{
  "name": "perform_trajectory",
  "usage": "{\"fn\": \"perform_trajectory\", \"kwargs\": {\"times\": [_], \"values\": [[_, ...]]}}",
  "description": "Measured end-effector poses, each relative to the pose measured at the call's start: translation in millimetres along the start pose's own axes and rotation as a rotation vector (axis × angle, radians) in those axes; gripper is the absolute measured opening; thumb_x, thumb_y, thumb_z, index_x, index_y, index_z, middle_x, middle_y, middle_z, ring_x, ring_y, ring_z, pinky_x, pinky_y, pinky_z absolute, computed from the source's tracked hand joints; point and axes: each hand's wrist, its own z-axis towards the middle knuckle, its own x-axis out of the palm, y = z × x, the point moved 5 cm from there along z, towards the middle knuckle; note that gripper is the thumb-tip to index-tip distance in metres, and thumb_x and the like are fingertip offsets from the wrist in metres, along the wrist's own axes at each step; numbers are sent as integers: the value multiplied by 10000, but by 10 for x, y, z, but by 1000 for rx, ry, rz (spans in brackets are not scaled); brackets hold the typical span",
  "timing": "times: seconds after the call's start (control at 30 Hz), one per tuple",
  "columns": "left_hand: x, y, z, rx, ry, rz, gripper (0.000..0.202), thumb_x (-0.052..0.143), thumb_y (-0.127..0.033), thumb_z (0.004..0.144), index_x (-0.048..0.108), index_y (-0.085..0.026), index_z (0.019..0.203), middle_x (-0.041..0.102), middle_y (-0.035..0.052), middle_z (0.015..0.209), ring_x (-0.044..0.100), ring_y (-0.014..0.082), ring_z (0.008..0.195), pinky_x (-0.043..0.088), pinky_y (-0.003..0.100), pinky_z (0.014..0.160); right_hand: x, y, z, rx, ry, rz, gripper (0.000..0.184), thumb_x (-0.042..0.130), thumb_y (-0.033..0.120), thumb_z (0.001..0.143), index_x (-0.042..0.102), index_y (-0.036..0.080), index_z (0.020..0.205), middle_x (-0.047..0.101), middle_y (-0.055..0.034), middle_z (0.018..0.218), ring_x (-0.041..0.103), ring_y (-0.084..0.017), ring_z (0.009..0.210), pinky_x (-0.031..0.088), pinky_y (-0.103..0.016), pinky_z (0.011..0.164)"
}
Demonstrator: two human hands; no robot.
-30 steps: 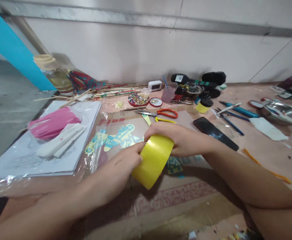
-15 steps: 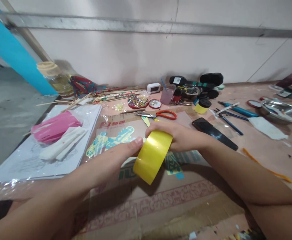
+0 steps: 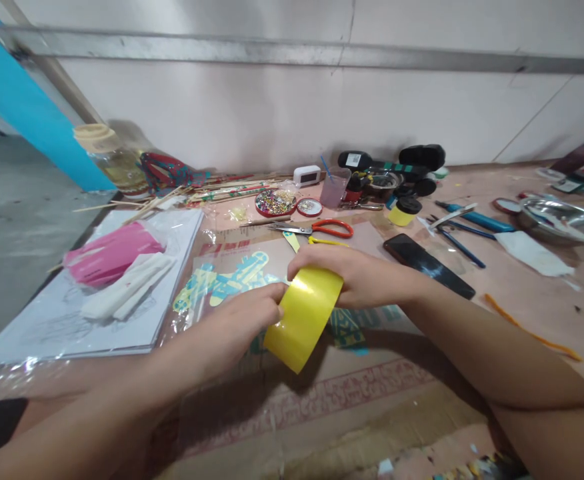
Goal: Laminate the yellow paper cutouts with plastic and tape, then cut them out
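Observation:
A roll of yellow tape (image 3: 302,317) is held up on edge above a sheet of brown cardboard (image 3: 332,393). My right hand (image 3: 357,277) wraps round its far side. My left hand (image 3: 237,323) closes on the roll's near left edge, its thumb pressed against the tape's surface. Under the hands lies a clear plastic sleeve with teal and yellow paper cut-outs (image 3: 222,280).
Orange-handled scissors (image 3: 317,229) and a black phone (image 3: 427,265) lie just beyond the hands. To the left are a pink and white bundle (image 3: 117,263) on white sheets. Bead tins (image 3: 276,202), pens, a steel bowl (image 3: 565,223) and a jar (image 3: 107,157) crowd the back.
My left hand lifted its thumb off the roll half a second ago and has now closed back onto the roll's left edge. The roll has stayed in about the same place.

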Motion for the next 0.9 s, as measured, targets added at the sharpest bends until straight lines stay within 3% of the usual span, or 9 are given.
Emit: {"fn": "perform_trajectory", "kwargs": {"times": [0.1,0.2,0.27,0.33,0.43,0.57,0.9], "values": [[-8,-113,-50,-103,113,-110,386,449,-177,829,688,-232,1128,778,26,1073,724,238,961,601,372,848,-16,-5,-7,18,-6,0,428,650,50,815,560,209,1201,647,-86,1196,625,-196,1004,503,-327,885],[-149,-256,-133,-84,173,114,345,544,-256,881,681,-263,1197,762,31,1172,723,261,1020,588,389,879,-54,-50,-15,52,-26,-8,443,652,37,800,557,203,1200,650,-89,1187,626,-202,1012,506,-329,881],[-323,-322,-177,-5,66,299,366,591,-356,918,658,-285,1271,743,46,1238,717,276,1059,582,407,892,-76,-78,-17,64,-44,-32,456,653,37,791,555,211,1201,653,-86,1182,624,-210,1027,507,-334,884],[-491,-385,-216,106,-119,430,403,639,-413,921,635,-294,1307,712,60,1297,690,285,1129,564,432,942,-85,-94,-14,72,-52,-55,468,654,42,786,553,218,1207,653,-86,1194,620,-217,1041,508,-338,886],[-551,-493,-265,313,-271,609,264,664,-319,935,682,-305,1198,652,51,1354,625,273,1226,510,464,1036,-85,-93,-8,82,-58,-70,456,661,57,785,561,205,1205,655,-93,1183,623,-222,1025,511,-343,873],[-461,-585,-283,473,-338,825,221,629,-173,952,689,-259,1146,639,76,1301,573,278,1257,470,498,1075,-81,-65,-2,97,-59,-75,421,669,80,796,578,205,1187,658,-89,1172,625,-216,997,514,-347,869],[-391,-728,-354,624,-318,1004,212,496,-118,995,677,-178,1087,709,92,1164,588,273,1221,438,525,1147,-33,34,-5,88,-28,-56,453,650,45,793,560,201,1209,650,-89,1195,634,-216,998,512,-350,889]]}}
